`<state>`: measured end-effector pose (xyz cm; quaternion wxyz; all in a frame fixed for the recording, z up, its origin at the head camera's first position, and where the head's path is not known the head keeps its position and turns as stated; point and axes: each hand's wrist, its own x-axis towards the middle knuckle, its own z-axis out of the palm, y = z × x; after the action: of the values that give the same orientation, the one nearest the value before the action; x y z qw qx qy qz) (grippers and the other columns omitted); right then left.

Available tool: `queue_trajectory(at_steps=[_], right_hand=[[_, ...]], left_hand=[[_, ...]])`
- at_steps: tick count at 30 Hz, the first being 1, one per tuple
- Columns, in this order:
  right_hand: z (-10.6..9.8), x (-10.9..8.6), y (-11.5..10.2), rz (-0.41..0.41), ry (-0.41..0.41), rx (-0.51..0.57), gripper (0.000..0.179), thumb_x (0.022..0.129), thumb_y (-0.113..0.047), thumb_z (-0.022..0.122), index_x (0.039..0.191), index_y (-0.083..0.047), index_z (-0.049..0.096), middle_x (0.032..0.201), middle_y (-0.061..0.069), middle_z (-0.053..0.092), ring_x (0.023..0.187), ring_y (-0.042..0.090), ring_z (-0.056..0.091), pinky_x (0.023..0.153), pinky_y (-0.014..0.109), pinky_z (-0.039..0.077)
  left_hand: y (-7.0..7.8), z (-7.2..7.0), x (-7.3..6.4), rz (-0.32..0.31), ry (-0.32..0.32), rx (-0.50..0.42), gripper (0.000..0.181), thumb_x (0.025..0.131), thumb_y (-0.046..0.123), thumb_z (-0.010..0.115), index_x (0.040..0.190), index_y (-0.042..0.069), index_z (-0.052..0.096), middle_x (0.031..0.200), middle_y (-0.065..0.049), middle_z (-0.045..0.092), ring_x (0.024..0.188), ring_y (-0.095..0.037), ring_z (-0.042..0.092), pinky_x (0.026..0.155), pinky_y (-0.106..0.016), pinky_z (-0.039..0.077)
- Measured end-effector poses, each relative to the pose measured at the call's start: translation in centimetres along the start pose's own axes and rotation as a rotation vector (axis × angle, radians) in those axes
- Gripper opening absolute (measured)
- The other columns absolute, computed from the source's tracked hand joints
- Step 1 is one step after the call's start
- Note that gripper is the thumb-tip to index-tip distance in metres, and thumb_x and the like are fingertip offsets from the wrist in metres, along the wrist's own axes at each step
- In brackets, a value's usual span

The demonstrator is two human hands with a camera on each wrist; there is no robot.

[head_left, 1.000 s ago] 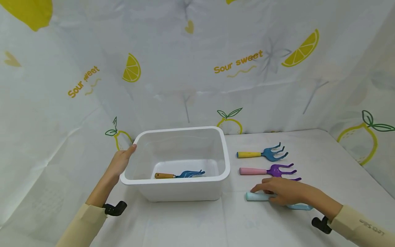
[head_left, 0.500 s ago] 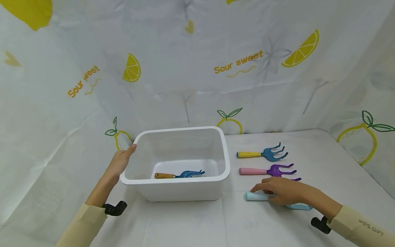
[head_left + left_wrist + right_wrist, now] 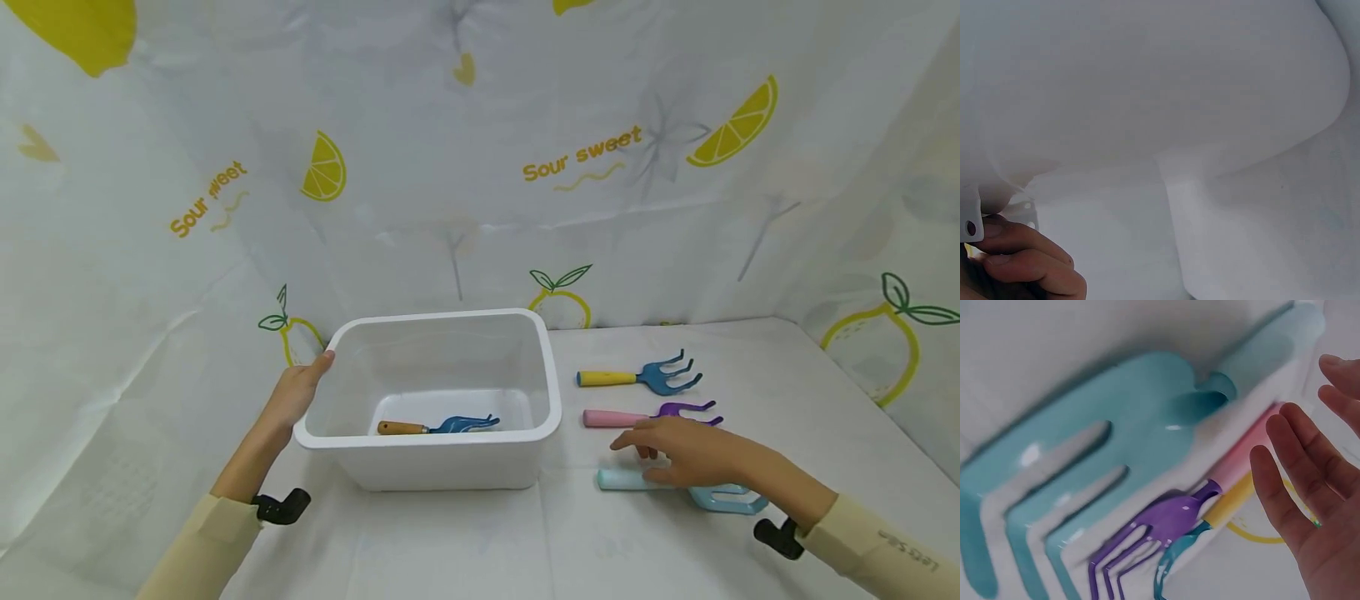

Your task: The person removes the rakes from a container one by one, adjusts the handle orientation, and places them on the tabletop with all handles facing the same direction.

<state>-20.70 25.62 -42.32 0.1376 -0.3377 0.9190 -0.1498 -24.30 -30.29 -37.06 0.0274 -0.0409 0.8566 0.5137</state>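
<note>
My left hand (image 3: 295, 394) grips the left rim of a white plastic tub (image 3: 442, 465), thumb on the rim, with curled fingers (image 3: 1029, 265) under its edge in the left wrist view. Inside the tub lies a blue hand rake (image 3: 457, 424) with a wooden handle. My right hand (image 3: 693, 452), fingers extended and holding nothing, hovers over a light-blue hand rake (image 3: 1141, 394) lying on the table. In the head view it hides part of that rake and of the purple hand rake (image 3: 678, 408) with a pink handle.
Behind the purple rake lies another blue hand rake (image 3: 660, 379) with a yellow handle, its tines to the right. A white cloth printed with lemons (image 3: 562, 308) hangs behind and at the sides. White cloth (image 3: 450, 542) covers the table.
My right hand has let go of the light-blue rake's handle and risen slightly off it, uncovering more of its head. The left hand keeps its grip on the tub.
</note>
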Motion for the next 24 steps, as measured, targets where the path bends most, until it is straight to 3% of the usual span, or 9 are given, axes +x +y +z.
queue_trajectory(at_steps=[16,24], right_hand=[[-4.9,1.3,-2.0,-0.092,0.162,-0.078,0.038,0.094,-0.019,0.076,0.131,-0.024,0.067,0.104,-0.010,0.067,0.088,0.008,0.062,0.072,0.023,0.056],[-6.7,2.2,-3.5,-0.162,0.240,-0.118,0.039,0.095,-0.021,0.077,0.132,-0.024,0.067,0.111,-0.014,0.069,0.093,0.007,0.066,0.077,0.026,0.059]], left_hand=[[0.0,0.2,0.0,0.015,0.007,0.009,0.078,0.108,0.061,0.034,0.141,-0.006,0.055,0.129,-0.028,0.068,0.092,-0.021,0.076,0.071,-0.034,0.063],[0.0,0.2,-0.4,0.029,0.028,0.039,0.081,0.107,0.063,0.034,0.137,-0.008,0.059,0.124,-0.027,0.072,0.089,-0.019,0.076,0.068,-0.030,0.061]])
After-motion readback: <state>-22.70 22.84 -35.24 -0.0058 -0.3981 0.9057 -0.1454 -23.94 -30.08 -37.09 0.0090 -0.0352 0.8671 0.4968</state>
